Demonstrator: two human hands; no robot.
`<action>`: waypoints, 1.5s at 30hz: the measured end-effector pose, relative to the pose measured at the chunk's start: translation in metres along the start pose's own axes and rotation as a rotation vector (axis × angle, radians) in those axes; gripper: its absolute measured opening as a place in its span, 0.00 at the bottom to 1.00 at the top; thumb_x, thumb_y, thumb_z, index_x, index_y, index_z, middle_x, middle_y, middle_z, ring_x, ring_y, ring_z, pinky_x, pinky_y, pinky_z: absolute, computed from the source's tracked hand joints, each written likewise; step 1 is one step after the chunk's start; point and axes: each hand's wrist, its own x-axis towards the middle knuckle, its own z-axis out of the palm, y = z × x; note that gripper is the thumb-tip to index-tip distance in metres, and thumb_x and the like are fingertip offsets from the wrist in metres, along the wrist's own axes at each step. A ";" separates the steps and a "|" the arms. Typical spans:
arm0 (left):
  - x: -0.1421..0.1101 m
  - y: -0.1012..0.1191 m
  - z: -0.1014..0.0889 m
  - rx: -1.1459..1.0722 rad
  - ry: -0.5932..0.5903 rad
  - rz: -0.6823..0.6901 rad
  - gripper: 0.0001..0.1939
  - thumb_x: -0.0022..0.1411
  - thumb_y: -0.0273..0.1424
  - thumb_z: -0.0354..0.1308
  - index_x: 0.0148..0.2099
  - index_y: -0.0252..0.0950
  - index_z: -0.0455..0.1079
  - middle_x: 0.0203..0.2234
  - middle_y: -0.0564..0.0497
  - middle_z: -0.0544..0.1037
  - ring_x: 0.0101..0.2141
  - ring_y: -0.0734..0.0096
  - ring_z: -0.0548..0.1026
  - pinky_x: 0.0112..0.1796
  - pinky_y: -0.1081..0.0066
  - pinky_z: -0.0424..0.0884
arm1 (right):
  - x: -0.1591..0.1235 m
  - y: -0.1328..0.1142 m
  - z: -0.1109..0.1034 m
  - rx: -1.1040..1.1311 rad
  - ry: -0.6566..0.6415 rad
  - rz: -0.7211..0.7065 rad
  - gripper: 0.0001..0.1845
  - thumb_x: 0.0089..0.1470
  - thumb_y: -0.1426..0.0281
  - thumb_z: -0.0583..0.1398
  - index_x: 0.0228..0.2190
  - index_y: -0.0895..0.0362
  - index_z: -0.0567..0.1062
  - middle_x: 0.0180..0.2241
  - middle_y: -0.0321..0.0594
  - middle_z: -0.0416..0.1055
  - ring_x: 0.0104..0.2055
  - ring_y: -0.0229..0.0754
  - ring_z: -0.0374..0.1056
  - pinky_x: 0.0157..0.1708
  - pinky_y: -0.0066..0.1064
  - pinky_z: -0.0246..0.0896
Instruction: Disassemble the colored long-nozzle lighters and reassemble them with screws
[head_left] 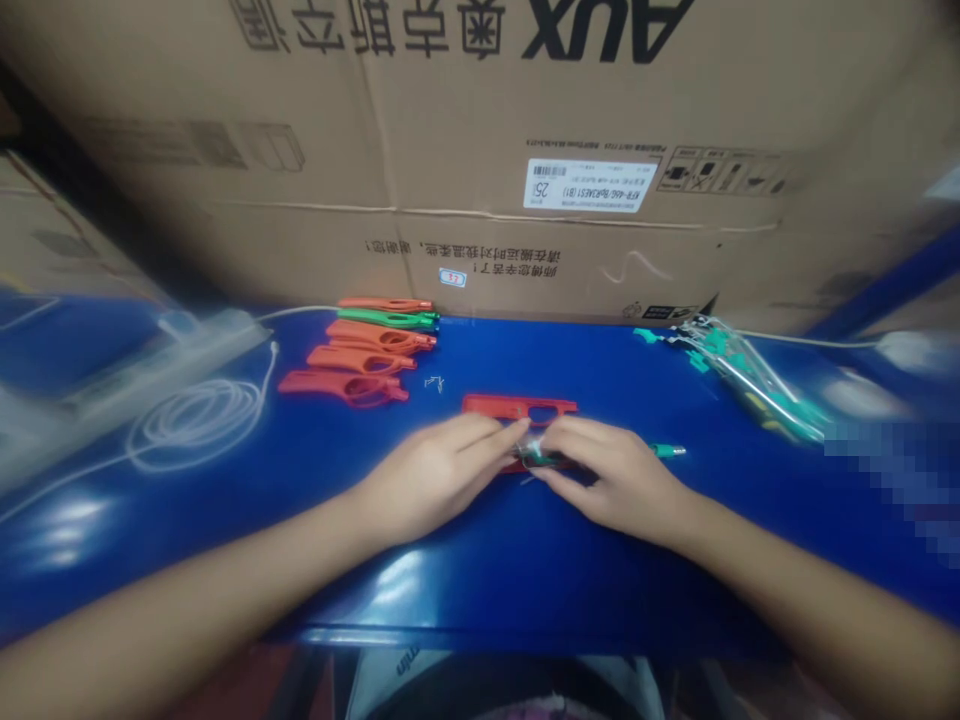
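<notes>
My left hand (442, 465) and my right hand (619, 475) meet at the middle of the table, fingertips pinched close together. Under the left fingertips shows a strip of a red plastic lighter shell (513, 467). The right hand grips a lighter core; its green tip (669, 451) sticks out beyond the hand, and a clear, silvery bit (534, 446) shows between both hands' fingertips. The fingers hide most of the shell and core. Just behind the fingers lies another red shell half (487, 404) with a trigger opening.
Several orange, red and one green lighter (386, 320) lie in a row at back left. A coiled white cable (202, 415) and a power strip (217, 345) are further left. Metal rods with green ends (765, 380) lie at right. A large cardboard box (450, 140) stands behind the blue table (337, 580).
</notes>
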 end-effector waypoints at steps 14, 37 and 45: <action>0.005 0.009 0.002 -0.483 -0.125 -0.368 0.11 0.69 0.29 0.58 0.52 0.39 0.76 0.39 0.52 0.80 0.35 0.75 0.77 0.36 0.75 0.72 | -0.001 0.003 -0.002 0.057 -0.141 -0.064 0.07 0.63 0.72 0.58 0.41 0.56 0.76 0.41 0.41 0.74 0.36 0.36 0.69 0.35 0.27 0.63; 0.007 0.008 0.000 -0.612 -0.171 -0.564 0.11 0.66 0.34 0.61 0.50 0.39 0.78 0.37 0.51 0.80 0.32 0.74 0.74 0.32 0.74 0.68 | 0.006 0.006 -0.007 0.757 -0.126 0.579 0.17 0.55 0.58 0.64 0.36 0.59 0.77 0.19 0.32 0.67 0.16 0.32 0.62 0.16 0.25 0.59; 0.005 0.004 0.002 -0.575 -0.139 -0.514 0.11 0.67 0.33 0.61 0.50 0.42 0.78 0.38 0.52 0.80 0.34 0.73 0.76 0.35 0.74 0.69 | 0.009 0.007 -0.007 0.862 -0.127 0.624 0.16 0.54 0.58 0.67 0.35 0.58 0.75 0.17 0.29 0.66 0.16 0.30 0.60 0.13 0.20 0.58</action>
